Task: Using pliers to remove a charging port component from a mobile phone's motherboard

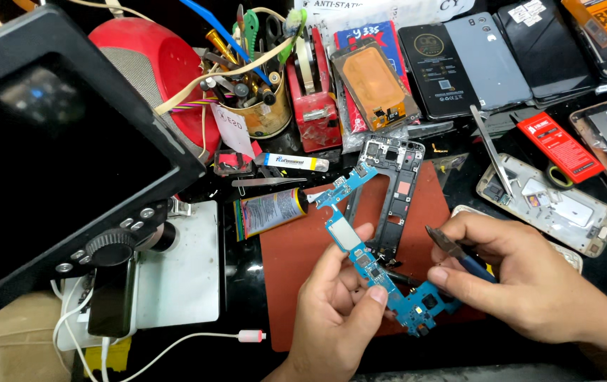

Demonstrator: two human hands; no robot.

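My left hand (pixel 335 315) holds a long blue phone circuit board (pixel 371 258) by its lower half, thumb and forefinger pinching it above a red-brown work mat (pixel 296 247). My right hand (pixel 523 276) grips a tool with a blue handle and a dark pointed tip (pixel 448 247), the tip hanging just right of the board. A bare black phone frame (pixel 392 191) lies on the mat behind the board.
A digital microscope with a dark screen (pixel 56 148) stands at the left on a white base (pixel 183 269). A tool cup (pixel 257 99), a red tape dispenser (pixel 314 106), a glue tube (pixel 272 211), tweezers (pixel 491 152) and several opened phones (pixel 551 205) crowd the back and right.
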